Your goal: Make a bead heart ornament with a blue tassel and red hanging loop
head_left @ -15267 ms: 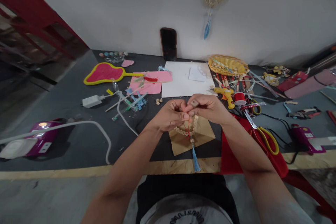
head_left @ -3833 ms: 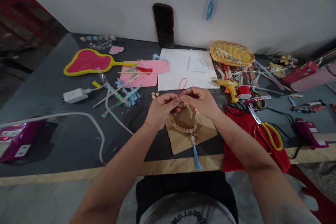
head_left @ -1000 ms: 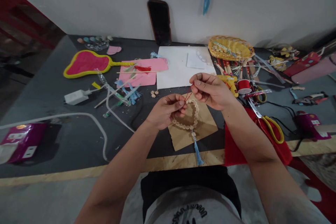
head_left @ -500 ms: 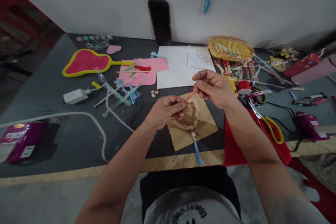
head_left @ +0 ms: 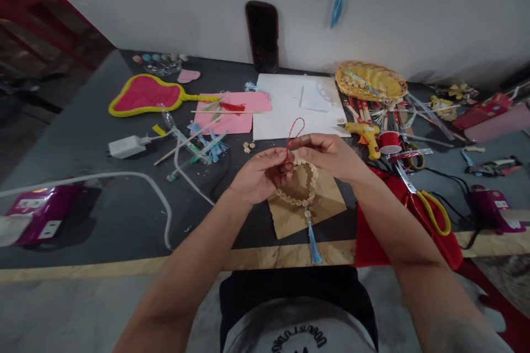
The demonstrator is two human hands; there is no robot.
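Observation:
My left hand (head_left: 265, 174) pinches a red cord (head_left: 295, 124), whose loop sticks up above the fingertips. My right hand (head_left: 327, 155) meets it from the right, thumb and fingers closed together at the cord's lower part; the exact grip is partly hidden. Just below the hands is a ring of small beige flower-like pieces (head_left: 308, 193), over a brown paper sheet (head_left: 327, 212). A blue tassel (head_left: 313, 242) hangs from the ring's lower end toward the table's front edge.
Right of my hands are a yellow glue gun (head_left: 366, 135), a red thread spool (head_left: 389, 140) and yellow-handled scissors (head_left: 433, 212) on red cloth (head_left: 368, 237). A pink fan (head_left: 144, 95), a white charger (head_left: 127, 146) and its cable lie left. A phone (head_left: 263, 36) leans on the wall.
My right hand has come down and left from the top of the red cord to beside my left fingertips. The cord's loop now stands up free. The view has shifted slightly.

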